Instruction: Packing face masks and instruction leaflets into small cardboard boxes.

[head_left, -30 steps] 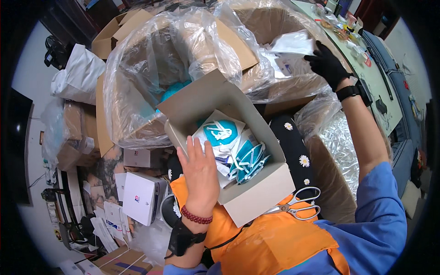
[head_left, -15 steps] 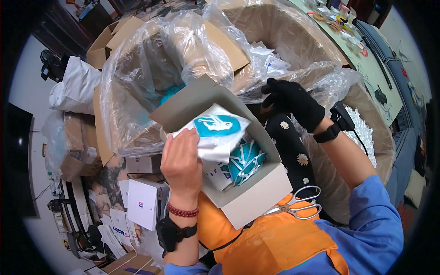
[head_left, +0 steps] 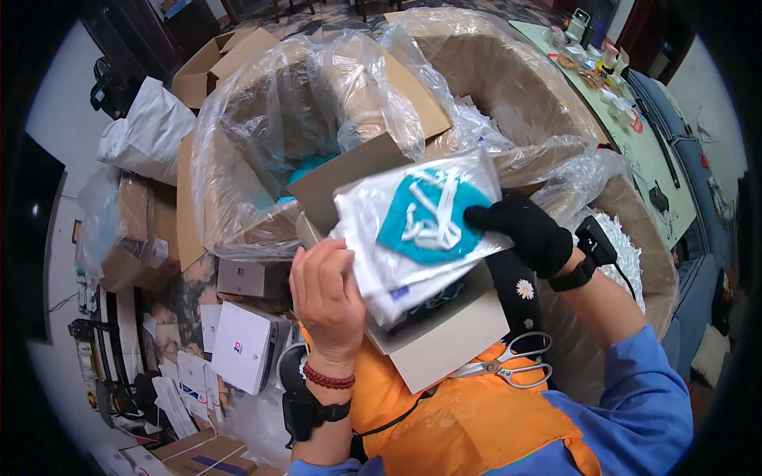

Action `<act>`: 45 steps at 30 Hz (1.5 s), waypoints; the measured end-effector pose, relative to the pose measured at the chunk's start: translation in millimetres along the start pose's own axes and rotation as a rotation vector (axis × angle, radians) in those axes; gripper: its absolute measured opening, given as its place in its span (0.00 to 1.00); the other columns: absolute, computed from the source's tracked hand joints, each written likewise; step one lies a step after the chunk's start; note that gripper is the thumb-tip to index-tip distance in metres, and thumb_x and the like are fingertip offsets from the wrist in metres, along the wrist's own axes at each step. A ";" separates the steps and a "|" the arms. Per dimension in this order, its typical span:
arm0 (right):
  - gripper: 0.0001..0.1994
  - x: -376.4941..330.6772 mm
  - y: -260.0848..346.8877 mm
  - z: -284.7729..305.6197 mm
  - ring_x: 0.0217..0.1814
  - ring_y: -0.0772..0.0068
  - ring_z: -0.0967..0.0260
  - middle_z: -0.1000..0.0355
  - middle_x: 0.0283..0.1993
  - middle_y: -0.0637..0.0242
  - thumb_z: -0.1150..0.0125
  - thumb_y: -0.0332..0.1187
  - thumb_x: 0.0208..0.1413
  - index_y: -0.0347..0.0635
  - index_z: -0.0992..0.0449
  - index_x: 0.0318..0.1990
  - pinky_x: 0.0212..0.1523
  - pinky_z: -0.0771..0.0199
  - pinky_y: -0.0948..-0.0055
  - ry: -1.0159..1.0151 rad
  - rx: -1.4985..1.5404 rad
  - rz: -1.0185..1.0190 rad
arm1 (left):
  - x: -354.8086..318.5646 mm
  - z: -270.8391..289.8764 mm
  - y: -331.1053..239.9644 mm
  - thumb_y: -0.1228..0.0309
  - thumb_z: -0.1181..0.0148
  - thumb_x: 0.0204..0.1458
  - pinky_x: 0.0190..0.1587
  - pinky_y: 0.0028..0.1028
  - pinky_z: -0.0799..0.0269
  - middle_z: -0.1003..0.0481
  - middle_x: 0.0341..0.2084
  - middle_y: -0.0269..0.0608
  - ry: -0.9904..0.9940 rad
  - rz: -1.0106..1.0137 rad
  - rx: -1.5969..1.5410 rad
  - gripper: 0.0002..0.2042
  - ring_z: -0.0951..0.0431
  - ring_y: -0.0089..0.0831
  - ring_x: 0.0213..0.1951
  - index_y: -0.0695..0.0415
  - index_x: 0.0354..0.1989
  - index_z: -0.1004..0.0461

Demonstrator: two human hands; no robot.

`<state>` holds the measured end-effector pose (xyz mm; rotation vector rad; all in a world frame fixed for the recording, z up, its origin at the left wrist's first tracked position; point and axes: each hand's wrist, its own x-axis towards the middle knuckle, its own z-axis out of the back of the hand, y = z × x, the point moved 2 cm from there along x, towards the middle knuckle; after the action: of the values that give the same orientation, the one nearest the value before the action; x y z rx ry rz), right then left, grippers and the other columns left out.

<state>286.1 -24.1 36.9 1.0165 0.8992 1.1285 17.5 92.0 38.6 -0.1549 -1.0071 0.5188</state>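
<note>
A large plastic-lined carton (head_left: 262, 159) is sitting behind, a teal item lying inside it. An open cardboard box (head_left: 444, 349) is resting on the lap, holding more packets. Above it, the bare left hand (head_left: 329, 297) and black-gloved right hand (head_left: 524, 230) are both pinching a clear packet of teal masks (head_left: 417, 218). Scissors (head_left: 508, 365) are lying beside the box.
</note>
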 end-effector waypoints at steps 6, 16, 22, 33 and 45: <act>0.18 5.7 22.7 -9.8 0.33 0.79 0.27 0.22 0.35 0.62 0.34 0.38 0.56 0.30 0.23 0.45 0.36 0.28 0.77 -0.210 0.179 -0.234 | -14.5 -3.9 -9.4 0.86 0.38 0.45 0.37 0.27 0.28 0.22 0.34 0.41 0.145 0.403 -0.221 0.10 0.22 0.31 0.35 0.59 0.35 0.25; 0.16 -0.6 21.4 -19.6 0.32 0.81 0.30 0.23 0.34 0.65 0.35 0.40 0.57 0.33 0.21 0.42 0.35 0.29 0.78 -0.180 0.172 -0.223 | -31.6 -30.7 -5.8 0.76 0.37 0.54 0.37 0.21 0.27 0.21 0.35 0.39 0.189 0.862 -0.711 0.08 0.23 0.20 0.36 0.64 0.42 0.24; 0.16 -5.6 17.4 -21.1 0.33 0.81 0.30 0.23 0.34 0.65 0.34 0.40 0.56 0.33 0.21 0.42 0.35 0.28 0.77 -0.194 0.085 -0.220 | -34.6 -33.8 -0.8 0.74 0.34 0.52 0.36 0.21 0.28 0.21 0.30 0.37 0.144 0.945 -0.800 0.07 0.24 0.18 0.32 0.63 0.35 0.24; 0.16 -9.5 13.0 -30.5 0.35 0.79 0.29 0.22 0.34 0.63 0.33 0.39 0.56 0.33 0.22 0.44 0.38 0.26 0.74 -0.207 0.020 -0.115 | -31.8 -40.2 -0.2 0.73 0.33 0.52 0.34 0.20 0.29 0.21 0.30 0.37 0.174 0.882 -0.652 0.07 0.25 0.19 0.30 0.63 0.34 0.22; 0.16 -16.0 11.3 -38.2 0.33 0.78 0.29 0.22 0.32 0.62 0.35 0.39 0.58 0.32 0.21 0.43 0.36 0.27 0.74 -0.233 -0.032 -0.085 | -31.0 -37.3 -1.4 0.75 0.38 0.55 0.30 0.13 0.36 0.24 0.29 0.30 0.109 1.020 -0.903 0.07 0.31 0.12 0.26 0.63 0.41 0.23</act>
<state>243.9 -31.7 37.4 1.0492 0.7287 0.9292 36.1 79.9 -4.5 -1.5385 -0.9428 0.9170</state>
